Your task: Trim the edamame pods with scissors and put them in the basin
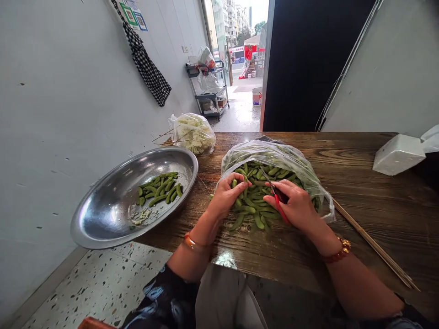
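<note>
Green edamame pods spill out of a clear plastic bag onto the wooden table. Over the pile, my left hand has its fingers closed around a few edamame pods. My right hand grips scissors with red handles, their metal blades pointing up and left above the pods. To the left, a large steel basin holds a cluster of cut edamame pods and some small pale scraps.
Behind the basin sits a plastic bag of pale green vegetables, with thin sticks beside it. Long wooden skewers lie at the right. A white box stands at the far right. Beyond the table are a cart and an open doorway.
</note>
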### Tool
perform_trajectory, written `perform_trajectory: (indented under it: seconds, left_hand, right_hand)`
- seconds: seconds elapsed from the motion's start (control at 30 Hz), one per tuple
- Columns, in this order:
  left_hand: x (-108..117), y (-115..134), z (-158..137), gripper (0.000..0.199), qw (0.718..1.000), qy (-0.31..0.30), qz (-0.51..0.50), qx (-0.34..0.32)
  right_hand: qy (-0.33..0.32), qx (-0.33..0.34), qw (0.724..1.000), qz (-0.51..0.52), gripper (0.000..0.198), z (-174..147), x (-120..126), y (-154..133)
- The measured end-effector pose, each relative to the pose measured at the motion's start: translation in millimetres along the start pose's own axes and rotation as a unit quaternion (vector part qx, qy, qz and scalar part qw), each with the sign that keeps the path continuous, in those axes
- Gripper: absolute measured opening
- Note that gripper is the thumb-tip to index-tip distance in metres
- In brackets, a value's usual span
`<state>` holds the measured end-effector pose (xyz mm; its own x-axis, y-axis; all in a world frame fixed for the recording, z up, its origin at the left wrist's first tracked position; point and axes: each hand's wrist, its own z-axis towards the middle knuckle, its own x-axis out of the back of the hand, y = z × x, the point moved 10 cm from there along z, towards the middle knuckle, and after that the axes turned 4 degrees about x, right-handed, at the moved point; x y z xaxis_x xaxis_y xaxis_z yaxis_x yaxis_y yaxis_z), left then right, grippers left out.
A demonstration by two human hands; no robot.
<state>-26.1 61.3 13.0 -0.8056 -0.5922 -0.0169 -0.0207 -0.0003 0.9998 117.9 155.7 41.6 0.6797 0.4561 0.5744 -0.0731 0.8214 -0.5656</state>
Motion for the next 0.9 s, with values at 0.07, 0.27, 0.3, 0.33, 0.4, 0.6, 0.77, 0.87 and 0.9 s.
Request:
perform_trajectory:
  seconds: [0.07,0.27,0.3,0.33,0.4,0.6,0.77,0.87,0.9]
  left_hand:
    - [-2,-3,0,0.029,0.999,-0.006,-0.035,0.011]
    - [-1,-1,-2,0.024,1.0,0.016,-0.011,-0.008]
    - [-1,0,-3,0.023,1.0,0.019,-0.002,-0.013]
    - [-2,2,-3,0.022,1.0,0.019,0.01,-0.02]
    - [-7,5,-4,0.019,0.999,0.003,0.035,-0.036]
    - [-26,8,-8,0.019,0.994,-0.046,0.084,-0.059]
    - [-32,6,-10,0.019,0.996,-0.069,0.043,-0.046]
    - [-32,1,-10,0.023,0.997,-0.077,0.003,-0.02]
    - [-32,-1,-9,0.023,0.997,-0.077,-0.009,-0.012]
  right_hand:
    - [-0.011,0.008,1.0,0.006,0.035,0,-3,-2]
    - [-0.075,-0.002,0.997,-0.003,0.037,-2,-14,-5]
    - [-0.079,-0.004,0.997,-0.005,0.037,-3,-15,-5]
    - [-0.081,-0.006,0.997,-0.007,0.037,-3,-16,-5]
    - [-0.082,-0.007,0.997,-0.005,0.037,-3,-17,-5]
    - [-0.078,0.005,0.997,0.01,0.04,-6,-24,-7]
    - [-0.06,0.01,0.998,0.022,0.041,-6,-25,-9]
    - [-0.056,0.011,0.998,0.032,0.041,-4,-23,-11]
    - [-0.053,0.011,0.998,0.035,0.041,-4,-21,-12]
